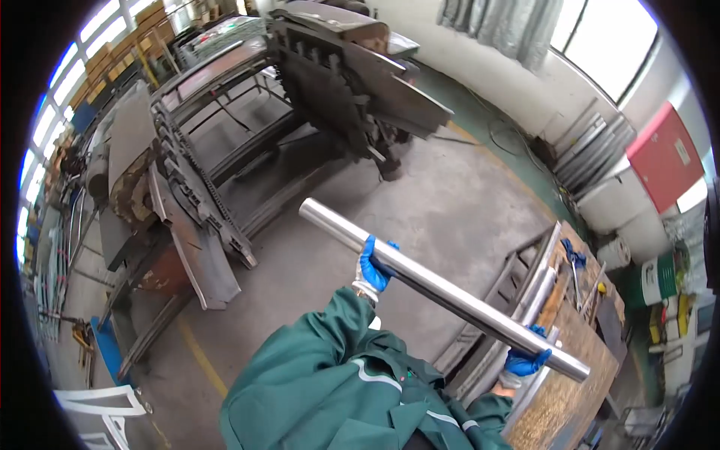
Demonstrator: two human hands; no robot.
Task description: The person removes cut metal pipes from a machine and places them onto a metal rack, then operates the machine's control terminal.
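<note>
A long, shiny metal tube (450,294) slants across the view, from upper left to lower right. My left hand (375,264), in a blue glove, is wrapped round its left part. Near the right end, my right hand (528,360), also blue-gloved, grips the tube with its fingers over it. The tube's right end hangs above a wooden workbench (559,405); its left end is over the grey floor (300,285).
A large dark machine frame (330,82) stands ahead and to the left. Tools and more metal tubes (538,296) lie on the workbench at right. Behind it are a green drum (658,281), a red panel (666,157) and grey rolls (596,150) against the wall.
</note>
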